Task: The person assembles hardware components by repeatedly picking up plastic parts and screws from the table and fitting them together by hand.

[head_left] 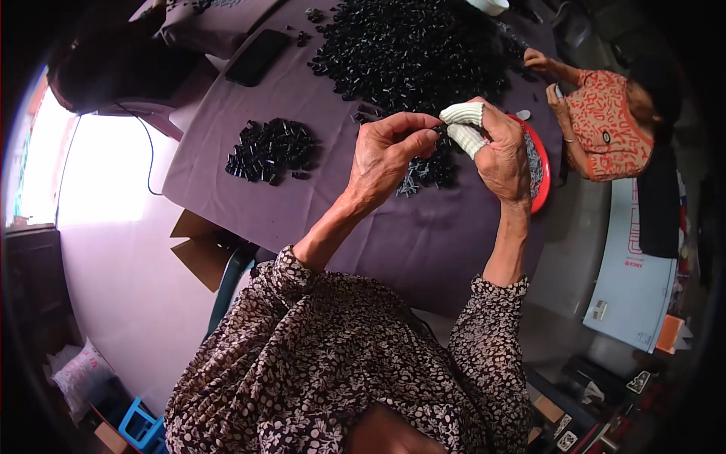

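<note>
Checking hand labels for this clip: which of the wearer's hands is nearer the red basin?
Right. The right hand is just left of the red basin, overlapping its edge in view; the left hand is farther left.

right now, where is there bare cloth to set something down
Bare cloth lies between the phone and small black pile, and between the gray pieces and patterned shirt. The far side is crowded by the large black pile, the right by the red tray.

purple cloth (318, 219), black pieces (408, 57), grey pins (409, 184), red basin (544, 178), white finger covers (465, 113), black blouse (333, 356) with cream florals, orange-patterned shirt (611, 125).
</note>
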Available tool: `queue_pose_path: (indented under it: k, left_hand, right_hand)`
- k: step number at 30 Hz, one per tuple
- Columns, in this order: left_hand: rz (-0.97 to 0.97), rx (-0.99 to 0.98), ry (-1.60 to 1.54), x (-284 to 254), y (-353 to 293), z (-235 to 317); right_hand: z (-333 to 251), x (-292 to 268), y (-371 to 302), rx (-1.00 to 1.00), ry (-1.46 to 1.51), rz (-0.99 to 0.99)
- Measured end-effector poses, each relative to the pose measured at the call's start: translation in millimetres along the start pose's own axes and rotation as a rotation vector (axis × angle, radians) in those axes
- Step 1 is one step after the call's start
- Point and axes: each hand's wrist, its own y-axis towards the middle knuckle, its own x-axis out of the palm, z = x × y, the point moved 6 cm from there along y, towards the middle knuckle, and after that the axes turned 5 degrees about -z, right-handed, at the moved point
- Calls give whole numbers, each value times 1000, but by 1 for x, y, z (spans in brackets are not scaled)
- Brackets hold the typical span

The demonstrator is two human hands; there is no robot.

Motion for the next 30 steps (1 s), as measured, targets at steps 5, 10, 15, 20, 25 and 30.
queue_pose_path:
  k: [5,10,15,20,25,30]
  left_hand:
    - [20,-8,-20,-3,-1,0]
    - [22,-67,-23,-7,-1,-8]
    - [12,-96,-64,-9,0,-7]
    - [-44,-143,-97,-15,3,-10]
    - [-20,-227,-416,-17,7,-17]
    - [-12,-250,-582,-20,11,-28]
  right_hand:
    - [-5,8,8,-53,-97,-37]
    - [-8,13,11,-91,-129,-56]
    - [-2,16,17,-68,-96,-105]
    - [14,22,15,119,60,-125]
    - [24,25,13,131,106,-92]
    - [-1,23,13,41,-141,-26]
